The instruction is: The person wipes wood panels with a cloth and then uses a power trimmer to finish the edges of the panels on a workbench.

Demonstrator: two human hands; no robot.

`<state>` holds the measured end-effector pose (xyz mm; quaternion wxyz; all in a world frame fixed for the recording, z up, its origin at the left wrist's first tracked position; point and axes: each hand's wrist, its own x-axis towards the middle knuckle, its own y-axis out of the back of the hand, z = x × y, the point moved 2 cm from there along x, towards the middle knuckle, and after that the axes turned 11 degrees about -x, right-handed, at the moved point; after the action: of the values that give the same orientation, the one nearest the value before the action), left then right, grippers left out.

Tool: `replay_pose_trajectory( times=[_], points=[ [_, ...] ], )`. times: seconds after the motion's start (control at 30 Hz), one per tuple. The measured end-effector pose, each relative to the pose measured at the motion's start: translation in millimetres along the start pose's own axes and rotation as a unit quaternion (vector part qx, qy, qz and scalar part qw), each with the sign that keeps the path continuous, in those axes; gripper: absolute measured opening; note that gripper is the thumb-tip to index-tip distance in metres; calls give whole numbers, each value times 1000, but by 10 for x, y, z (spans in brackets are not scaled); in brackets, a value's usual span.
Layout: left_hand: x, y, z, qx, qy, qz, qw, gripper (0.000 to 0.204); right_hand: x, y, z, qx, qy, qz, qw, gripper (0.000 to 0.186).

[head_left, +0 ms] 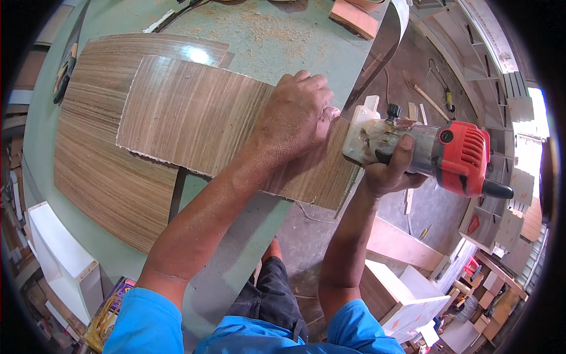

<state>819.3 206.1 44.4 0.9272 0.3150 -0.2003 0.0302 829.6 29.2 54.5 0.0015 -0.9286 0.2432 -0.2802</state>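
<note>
A trim router (466,154) with a red motor housing and clear body lies sideways in my right hand (394,171). Its pale base plate stands against the right end of a wood-grain laminate board (191,109), which juts past the table edge. My left hand (298,112) bears down on this board, its fingers curled at the far edge and the thumb near the router. Under the board's left part lies a larger wood-grain panel (97,141). The router's bit is hidden behind the base plate.
The green tabletop (259,56) carries scattered sawdust. A handsaw (66,68) lies at its left edge, and brown offcuts (354,20) sit at the far right corner. White cabinet boxes (407,301) stand lower right. Wood strips and a long-handled tool (430,100) lie on the floor.
</note>
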Motion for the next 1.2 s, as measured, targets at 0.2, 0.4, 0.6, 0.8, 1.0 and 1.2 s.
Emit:
replay_pose_trajectory(
  times=[0.2,0.4,0.6,0.8,1.0,1.2],
  points=[
    [-7,0,-4,5,5,-2,1000,26,40,-39,44,-20,22,22,999,62],
    [-10,9,21,7,8,-4,1000,26,97,-16,112,2,19,-4,1000,61],
    [-36,1,3,4,36,-11,999,28,120,32,161,19,10,-9,1000,61],
    [29,128,173,82,65,18,994,41,19,1248,399,-285,233,-141,919,49],
    [71,166,235,149,140,-116,972,73,-241,2334,-235,-167,-149,87,971,49],
    [383,532,368,142,106,-270,946,85,-287,2720,-969,-164,-232,97,954,57]
  ],
)
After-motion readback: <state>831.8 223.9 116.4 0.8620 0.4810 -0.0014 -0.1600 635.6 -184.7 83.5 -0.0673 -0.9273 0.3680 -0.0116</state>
